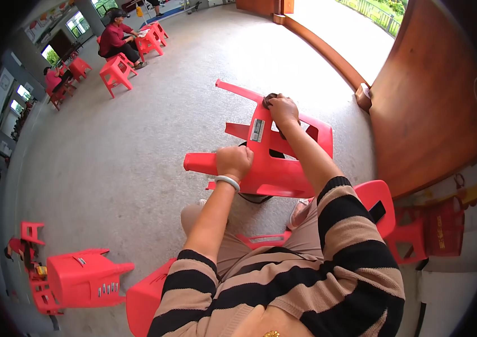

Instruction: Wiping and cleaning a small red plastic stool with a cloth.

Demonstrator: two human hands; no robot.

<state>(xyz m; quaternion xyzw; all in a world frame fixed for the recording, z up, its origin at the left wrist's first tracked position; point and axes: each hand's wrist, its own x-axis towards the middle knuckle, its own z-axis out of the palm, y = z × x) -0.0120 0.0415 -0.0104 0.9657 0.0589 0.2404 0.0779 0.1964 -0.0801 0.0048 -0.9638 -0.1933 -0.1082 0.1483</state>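
A red plastic stool lies tipped on its side before my knees, its legs pointing left. My left hand is closed around one of its legs; a pale bangle circles that wrist. A dark brown cloth is bunched under my right hand, pressed against the stool's far upper leg. Part of the cloth hangs down behind the wrist. Between the hands, a printed label is stuck to the stool's side. A dark round-edged object shows partly beneath the stool; the rest of it is hidden.
A red stool with a phone stands at my right. More red stools are at my left, one lying on its side. Seated people and stools occupy the far left. A wooden door stands beside the bright doorway.
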